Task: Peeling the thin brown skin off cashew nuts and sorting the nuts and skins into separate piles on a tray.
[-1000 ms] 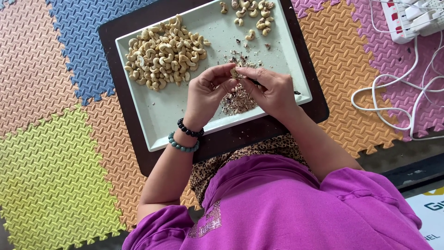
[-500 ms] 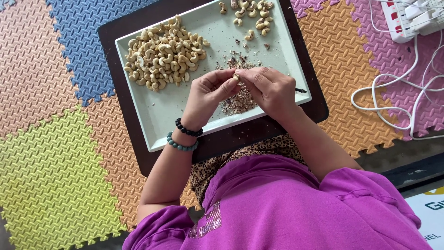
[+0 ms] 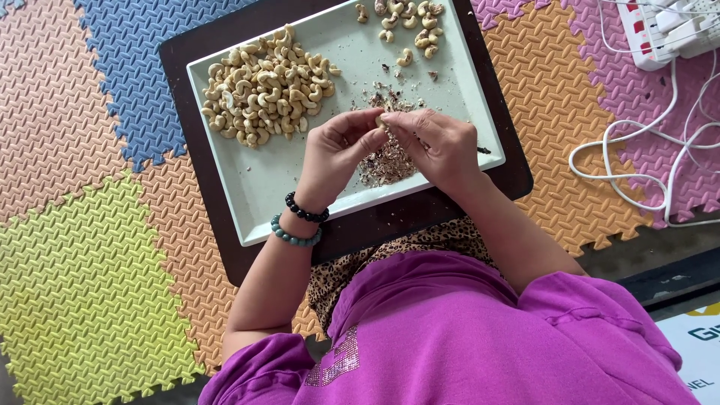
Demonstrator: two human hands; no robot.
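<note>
My left hand [image 3: 332, 157] and my right hand [image 3: 441, 148] meet over a pale green rectangular tray [image 3: 262, 187]. Both pinch one cashew nut [image 3: 381, 120] between their fingertips. Under the hands lies a heap of brownish skin flakes [image 3: 385, 161]. A large pile of pale peeled cashews [image 3: 262, 82] covers the tray's left part. A smaller group of cashews [image 3: 409, 19] sits at the far right end. A thin dark tool tip [image 3: 485, 151] sticks out past my right hand. Two bead bracelets [image 3: 298, 221] circle my left wrist.
The tray rests on a dark brown board [image 3: 360, 232] over coloured foam floor mats [image 3: 82, 247]. A white power strip [image 3: 667, 30] with white cables [image 3: 637, 157] lies at the upper right. My purple shirt [image 3: 450, 337] fills the bottom.
Both hands shifted slightly while turning the nut between the fingertips; the dark tool tip stays by my right hand. Nothing else moved.
</note>
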